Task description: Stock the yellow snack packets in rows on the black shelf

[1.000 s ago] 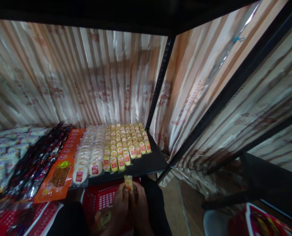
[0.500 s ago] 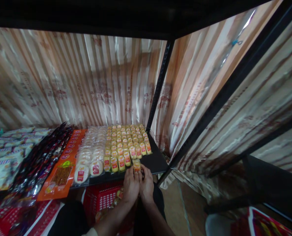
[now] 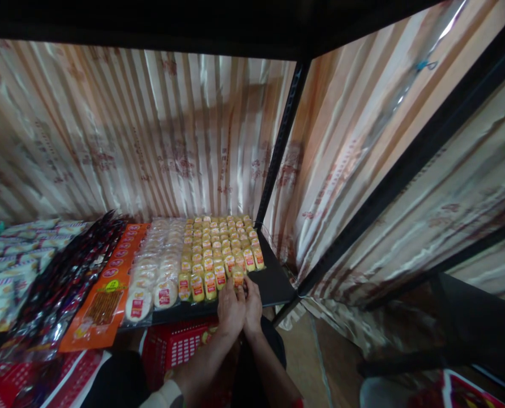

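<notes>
Both my hands meet at the front edge of the dark shelf (image 3: 273, 283), closed around one small yellow wrapped snack cake (image 3: 238, 276). My left hand (image 3: 230, 306) grips it from the left and my right hand (image 3: 252, 303) from the right; some fingertips are hidden. The cake touches or nearly touches the front of the rows of yellow wrapped cakes (image 3: 210, 249), which stand with red labels facing me. Left of them are rows of round white wrapped cakes (image 3: 165, 293).
An orange snack packet (image 3: 99, 306), dark shiny packets (image 3: 65, 283) and white packets (image 3: 1, 294) lie further left. Red baskets (image 3: 184, 343) stand below the shelf. A black metal post (image 3: 280, 147) rises at the corner, before striped curtains (image 3: 184, 124).
My hands have moved slightly forward with the snack cake, bringing it up against the front of the yellow rows. The camera view has shifted a little.
</notes>
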Tool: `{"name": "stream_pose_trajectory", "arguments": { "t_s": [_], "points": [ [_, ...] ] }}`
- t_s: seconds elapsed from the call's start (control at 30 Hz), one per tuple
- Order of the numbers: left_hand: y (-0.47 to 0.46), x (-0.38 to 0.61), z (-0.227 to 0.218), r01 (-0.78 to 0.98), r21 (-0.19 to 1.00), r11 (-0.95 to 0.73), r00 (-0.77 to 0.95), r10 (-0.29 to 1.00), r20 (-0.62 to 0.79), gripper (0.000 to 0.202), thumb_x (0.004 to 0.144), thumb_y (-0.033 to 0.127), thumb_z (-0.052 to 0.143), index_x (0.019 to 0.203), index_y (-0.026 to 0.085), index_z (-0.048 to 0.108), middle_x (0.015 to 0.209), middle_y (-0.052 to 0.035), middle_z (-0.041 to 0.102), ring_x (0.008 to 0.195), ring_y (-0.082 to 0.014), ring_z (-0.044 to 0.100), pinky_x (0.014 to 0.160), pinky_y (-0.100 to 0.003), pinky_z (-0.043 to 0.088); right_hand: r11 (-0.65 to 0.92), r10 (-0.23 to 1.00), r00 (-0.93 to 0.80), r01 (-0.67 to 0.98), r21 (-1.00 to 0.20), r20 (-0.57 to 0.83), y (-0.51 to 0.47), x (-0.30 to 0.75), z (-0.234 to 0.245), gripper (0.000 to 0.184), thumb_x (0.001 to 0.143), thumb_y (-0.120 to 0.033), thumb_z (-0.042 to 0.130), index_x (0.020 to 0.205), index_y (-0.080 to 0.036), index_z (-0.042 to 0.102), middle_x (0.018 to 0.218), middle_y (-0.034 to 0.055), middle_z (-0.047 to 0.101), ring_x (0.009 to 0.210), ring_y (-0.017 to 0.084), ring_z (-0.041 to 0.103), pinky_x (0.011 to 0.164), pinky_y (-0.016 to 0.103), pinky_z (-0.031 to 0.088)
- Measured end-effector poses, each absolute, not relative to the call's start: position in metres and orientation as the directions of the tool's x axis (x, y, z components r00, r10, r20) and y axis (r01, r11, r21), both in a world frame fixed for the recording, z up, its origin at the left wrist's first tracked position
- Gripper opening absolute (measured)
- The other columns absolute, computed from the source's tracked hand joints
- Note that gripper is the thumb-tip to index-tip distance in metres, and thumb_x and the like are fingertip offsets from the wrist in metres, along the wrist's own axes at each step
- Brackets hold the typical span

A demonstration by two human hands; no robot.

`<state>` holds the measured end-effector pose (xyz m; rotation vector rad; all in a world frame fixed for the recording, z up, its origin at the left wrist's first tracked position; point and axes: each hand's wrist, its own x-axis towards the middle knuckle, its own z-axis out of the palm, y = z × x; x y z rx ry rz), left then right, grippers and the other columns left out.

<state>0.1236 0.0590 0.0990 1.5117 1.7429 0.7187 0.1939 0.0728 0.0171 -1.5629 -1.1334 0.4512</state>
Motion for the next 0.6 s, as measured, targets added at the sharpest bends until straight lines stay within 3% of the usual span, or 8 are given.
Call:
{"name": "stream_pose_trajectory", "arguments": {
  "t_s": [0.17,0.37,0.6],
  "points": [
    [0.065,0.123,0.092,0.568,0.806,0.166,-0.062,0.985,-0.159,0.048,0.088,0.028,0.036,0.130,0.006,0.045,0.135,-0.0165,0.049,0.128,-0.0202,0.042,0.108,-0.028,0.027,0.044,0.859,0.446,0.424,-0.905,0.251,0.081,0.194,0.011,0.043,0.077,-0.033,0.042,0.111,-0.017,0.063,0.103,0.0110,0.061,0.092,0.022,0.059,0.085,0.036,0.049],
    [0.070,0.122,0.084,0.510,0.848,0.148,-0.095,0.989,-0.115,0.043,0.086,0.029,0.038,0.124,0.013,0.051,0.129,-0.0131,0.055,0.121,-0.0198,0.048,0.106,-0.030,0.032,0.047,0.862,0.436,0.439,-0.897,0.258,0.086,0.193,0.012,0.043,0.077,-0.028,0.042,0.114,-0.020,0.062,0.103,0.0090,0.062,0.093,0.021,0.059,0.086,0.035,0.048],
    [0.071,0.122,0.087,0.522,0.839,0.156,-0.091,0.988,-0.127,0.044,0.087,0.027,0.036,0.124,0.009,0.050,0.127,-0.0154,0.055,0.119,-0.0204,0.049,0.104,-0.030,0.035,0.072,0.874,0.401,0.452,-0.889,0.274,0.090,0.194,0.013,0.044,0.076,-0.026,0.043,0.116,-0.023,0.062,0.103,0.0070,0.062,0.095,0.021,0.057,0.089,0.034,0.048]
  ]
}}
